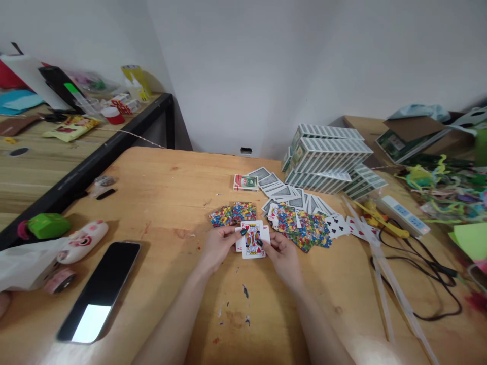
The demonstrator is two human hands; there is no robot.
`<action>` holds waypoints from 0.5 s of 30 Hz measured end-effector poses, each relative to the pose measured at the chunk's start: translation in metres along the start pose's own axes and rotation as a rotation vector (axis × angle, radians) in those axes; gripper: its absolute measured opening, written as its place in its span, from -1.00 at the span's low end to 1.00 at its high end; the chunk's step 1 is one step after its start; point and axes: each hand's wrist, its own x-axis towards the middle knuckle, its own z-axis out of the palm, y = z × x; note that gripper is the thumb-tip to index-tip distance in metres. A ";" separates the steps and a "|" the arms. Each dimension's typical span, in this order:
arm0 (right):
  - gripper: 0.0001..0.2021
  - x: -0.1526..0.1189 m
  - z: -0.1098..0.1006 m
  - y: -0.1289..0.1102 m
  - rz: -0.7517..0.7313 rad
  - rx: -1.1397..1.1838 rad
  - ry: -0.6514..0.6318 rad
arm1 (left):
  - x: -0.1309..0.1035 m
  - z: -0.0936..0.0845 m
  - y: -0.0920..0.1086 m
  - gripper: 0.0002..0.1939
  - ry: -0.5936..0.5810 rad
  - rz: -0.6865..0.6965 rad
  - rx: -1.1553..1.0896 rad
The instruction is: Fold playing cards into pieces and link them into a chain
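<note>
Face-up playing cards (pixel 252 242), a king of hearts over an ace, are held between my two hands above the wooden table (pixel 160 203). My left hand (pixel 222 247) pinches their left edge, and my right hand (pixel 282 256) grips the right side with its thumb on the king. Just beyond lie small stacks of colourful-backed cards (pixel 243 211). More colourful-backed cards (pixel 304 230) spread to the right, beside face-up club cards (pixel 336 226). Grey-backed cards (pixel 283 191) fan out behind them, near a red and green card box (pixel 245 182).
Stacked card cartons (pixel 331 154) stand at the back right. A power strip (pixel 403 214), black cable (pixel 429 317) and clear plastic strips (pixel 395 289) lie to the right. To the left are a phone (pixel 101 291), a green object (pixel 48 226) and a squishy toy (pixel 83 242).
</note>
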 end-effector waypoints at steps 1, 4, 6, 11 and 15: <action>-0.74 0.000 0.000 0.000 0.001 -0.002 0.000 | 0.000 0.000 0.000 -0.58 0.003 -0.001 -0.002; -0.74 0.000 0.000 0.001 0.004 0.000 0.002 | -0.001 0.000 0.000 -0.59 -0.001 -0.007 -0.011; -0.75 0.000 0.000 0.000 0.002 0.001 0.004 | -0.001 0.000 0.001 -0.60 -0.007 -0.006 -0.008; -0.75 -0.002 0.002 -0.004 0.003 -0.003 0.010 | -0.001 0.000 0.001 -0.60 -0.027 0.008 -0.012; -0.74 -0.002 0.001 -0.005 -0.004 -0.003 0.016 | 0.000 0.001 0.000 -0.63 -0.023 0.024 0.020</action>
